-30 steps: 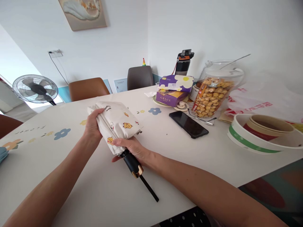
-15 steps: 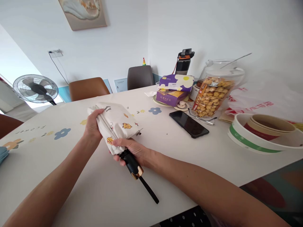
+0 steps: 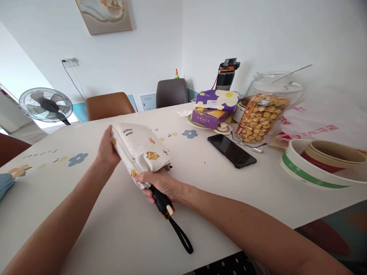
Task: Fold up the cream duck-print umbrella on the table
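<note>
A folded white umbrella (image 3: 139,151) with small cartoon prints is held just above the white table (image 3: 120,225). My left hand (image 3: 105,149) is closed on the umbrella's far end, fingers wrapped behind the fabric. My right hand (image 3: 162,183) grips the near end where the fabric meets the black handle (image 3: 162,202) with its gold tip. A black wrist strap (image 3: 181,237) trails from the handle onto the table.
A black phone (image 3: 231,150) lies to the right, with glasses (image 3: 248,142), a jar of snacks (image 3: 262,112), a purple box (image 3: 213,109) and a bottle (image 3: 226,74) behind. Paper bowls (image 3: 321,162) and a plastic bag (image 3: 321,118) sit far right. Chairs (image 3: 109,105) and a fan (image 3: 46,105) stand beyond the table.
My left hand has slid around the umbrella's far end, and the umbrella has tilted slightly. The strap now lies as a loop. The view shifted a little.
</note>
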Demonstrator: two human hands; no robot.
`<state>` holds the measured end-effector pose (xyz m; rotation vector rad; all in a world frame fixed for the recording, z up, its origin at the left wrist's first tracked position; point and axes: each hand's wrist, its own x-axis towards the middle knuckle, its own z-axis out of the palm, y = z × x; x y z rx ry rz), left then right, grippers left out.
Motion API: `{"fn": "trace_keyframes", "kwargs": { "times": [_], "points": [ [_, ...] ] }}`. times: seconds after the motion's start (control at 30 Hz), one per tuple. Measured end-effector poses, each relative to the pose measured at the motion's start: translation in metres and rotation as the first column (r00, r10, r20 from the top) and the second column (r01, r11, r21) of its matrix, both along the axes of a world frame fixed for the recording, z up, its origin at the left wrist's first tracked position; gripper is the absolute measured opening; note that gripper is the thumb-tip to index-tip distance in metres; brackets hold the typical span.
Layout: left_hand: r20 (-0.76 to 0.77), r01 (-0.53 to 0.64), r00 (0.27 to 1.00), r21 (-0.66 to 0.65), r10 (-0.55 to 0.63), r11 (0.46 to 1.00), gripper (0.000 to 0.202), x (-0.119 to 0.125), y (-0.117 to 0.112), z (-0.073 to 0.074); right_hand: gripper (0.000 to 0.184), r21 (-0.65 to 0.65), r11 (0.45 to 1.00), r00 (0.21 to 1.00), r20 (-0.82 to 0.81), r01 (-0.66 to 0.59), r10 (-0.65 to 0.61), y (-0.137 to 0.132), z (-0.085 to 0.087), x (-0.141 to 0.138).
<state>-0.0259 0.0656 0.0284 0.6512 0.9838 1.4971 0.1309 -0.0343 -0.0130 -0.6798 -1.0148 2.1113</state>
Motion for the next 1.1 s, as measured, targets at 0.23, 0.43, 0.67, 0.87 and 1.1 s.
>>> {"fn": "trace_keyframes", "kwargs": {
  "times": [0.23, 0.43, 0.67, 0.87, 1.1],
  "points": [
    [-0.041, 0.357, 0.930, -0.135, -0.365, 0.924, 0.037, 0.050, -0.033, -0.012, 0.025, -0.026, 0.981, 0.981, -0.018, 0.195, -0.195, 0.010, 0.006, 0.007],
    [0.018, 0.359, 0.933, -0.153, -0.360, 0.921, 0.041, 0.044, -0.036, -0.019, 0.026, -0.081, 0.997, 0.999, -0.049, 0.015, -0.019, 0.004, 0.005, 0.006],
    [-0.019, 0.247, 0.969, -0.030, -0.248, 0.968, 0.043, 0.028, -0.029, -0.012, 0.025, -0.104, 0.977, 0.969, -0.181, -0.188, 0.167, 0.000, 0.010, 0.006],
    [-0.055, 0.273, 0.959, -0.058, -0.276, 0.960, 0.049, 0.030, -0.033, -0.008, 0.022, -0.078, 0.977, 0.971, -0.148, -0.199, 0.186, 0.001, 0.008, 0.008],
    [-0.037, 0.270, 0.962, -0.061, -0.272, 0.961, 0.036, 0.029, -0.020, -0.014, 0.020, -0.026, 0.986, 0.980, 0.115, 0.166, -0.162, 0.008, 0.000, 0.002]
  ]
}}
